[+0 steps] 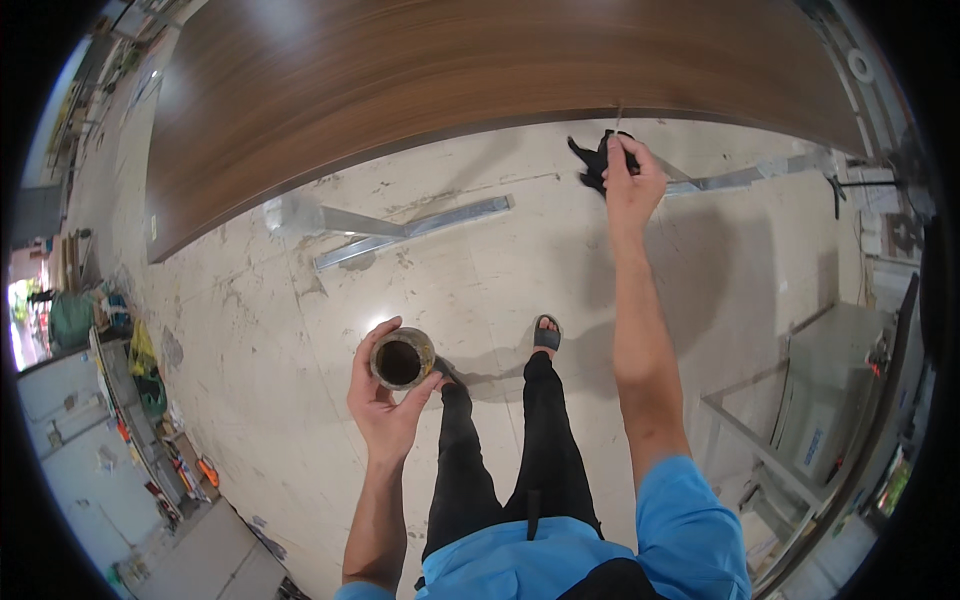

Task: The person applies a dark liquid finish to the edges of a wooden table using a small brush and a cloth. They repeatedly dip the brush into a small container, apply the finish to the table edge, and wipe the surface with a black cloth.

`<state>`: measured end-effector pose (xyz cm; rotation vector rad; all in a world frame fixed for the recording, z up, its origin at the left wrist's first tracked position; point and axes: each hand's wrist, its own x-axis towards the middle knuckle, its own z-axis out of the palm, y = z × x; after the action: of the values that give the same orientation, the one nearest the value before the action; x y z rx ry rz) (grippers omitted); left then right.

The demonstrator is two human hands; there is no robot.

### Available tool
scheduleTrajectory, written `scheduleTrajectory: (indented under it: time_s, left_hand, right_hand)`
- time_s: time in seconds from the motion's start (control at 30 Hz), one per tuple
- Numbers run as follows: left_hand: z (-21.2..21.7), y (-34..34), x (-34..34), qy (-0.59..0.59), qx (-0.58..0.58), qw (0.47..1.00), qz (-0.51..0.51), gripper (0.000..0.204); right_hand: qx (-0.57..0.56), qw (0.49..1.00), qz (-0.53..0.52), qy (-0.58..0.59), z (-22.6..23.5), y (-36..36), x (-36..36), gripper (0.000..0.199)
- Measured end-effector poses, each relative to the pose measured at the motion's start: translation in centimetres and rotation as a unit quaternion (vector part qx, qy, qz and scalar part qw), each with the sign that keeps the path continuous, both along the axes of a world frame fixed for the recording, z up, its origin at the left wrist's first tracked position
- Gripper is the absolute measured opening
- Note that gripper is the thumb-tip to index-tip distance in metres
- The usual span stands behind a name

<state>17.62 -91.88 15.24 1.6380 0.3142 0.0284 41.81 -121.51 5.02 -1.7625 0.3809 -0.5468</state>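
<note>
My left hand (385, 418) is wrapped round a small, stained, open-topped cup (425, 352) with a dark inside, held over the floor. My right arm reaches far forward. Its hand (637, 190) pinches a thin, stick-like tool (618, 124), probably a small brush, whose tip meets the near edge of a long brown wood-grain panel (480, 65). Whether the tool has bristles is too small to tell. Just beyond and left of those fingers is a black shape (590, 163) at floor level, partly hidden by the hand; its kind is unclear.
Metal support legs (420, 228) stand on the pale, marked tile floor (480, 290) beneath the panel. At left, a cluttered bench (130, 410) holds tools and bags. A glass-and-metal frame (760, 425) stands at right. My sandalled feet (546, 335) are between.
</note>
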Motion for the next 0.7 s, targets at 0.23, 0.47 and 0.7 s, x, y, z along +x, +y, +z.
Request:
scheduleTrajectory:
  time_s: [0.23,0.47,0.7]
  left_hand:
    - [-0.4,1.1,-0.5,-0.009,-0.014,1.0,0.024,0.08]
    - [-0.8,4.6,-1.4,-0.016,-0.008,0.998,0.062,0.081]
    - [-1.5,10.0,-4.1,-0.022,-0.029,0.995,0.092,0.078]
  right_hand:
    - [-0.079,0.965,0.237,-0.077,-2.3,14.2,-2.3,0.011]
    - [0.08,0.991,0.108,0.023,-0.5,14.5,-1.6,0.011]
    - [0.002,0.977,0.212,-0.001,-1.1,23.6,-3.2,0.014]
